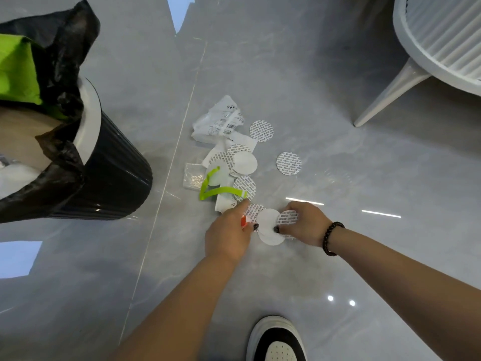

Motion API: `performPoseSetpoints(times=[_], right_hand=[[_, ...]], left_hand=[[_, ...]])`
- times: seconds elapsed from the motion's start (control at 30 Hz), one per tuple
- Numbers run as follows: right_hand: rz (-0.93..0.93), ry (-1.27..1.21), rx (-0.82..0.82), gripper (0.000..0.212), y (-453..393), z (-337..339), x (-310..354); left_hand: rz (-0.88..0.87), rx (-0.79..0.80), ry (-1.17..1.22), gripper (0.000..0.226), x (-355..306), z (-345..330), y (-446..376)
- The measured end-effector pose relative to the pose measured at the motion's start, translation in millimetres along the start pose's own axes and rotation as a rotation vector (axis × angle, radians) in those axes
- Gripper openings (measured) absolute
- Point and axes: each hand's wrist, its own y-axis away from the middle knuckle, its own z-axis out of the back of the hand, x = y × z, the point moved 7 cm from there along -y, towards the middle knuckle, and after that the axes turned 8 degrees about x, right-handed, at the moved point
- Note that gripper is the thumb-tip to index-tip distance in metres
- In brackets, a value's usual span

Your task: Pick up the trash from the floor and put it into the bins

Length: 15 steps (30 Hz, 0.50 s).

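Both hands are working the floor [325, 113] pile just right of the black bin [117, 178]. The left hand [229, 238] is curling its grip around a printed disc plus something red, while the right hand [304, 225] is pinching a printed disc against the blank white disc [269, 225]. These liners are thin and slick, so I'm guessing a few could be slipping out during the carry to the bin.
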Motion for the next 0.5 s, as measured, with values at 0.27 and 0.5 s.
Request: performPoseSetpoints(times=[0.27, 0.5], right_hand=[[0.008, -0.137, -0.07, 0.021, 6.3, 35.0, -8.2], [0.048, 0.03, 0.14, 0.016, 3.2, 36.3, 0.0]], left_hand=[[-0.073, 0.095, -0.039, 0.056, -1.1, -13.9, -1.0], [-0.124, 0.065, 0.277, 0.038, -9.1, -18.4, -0.2]])
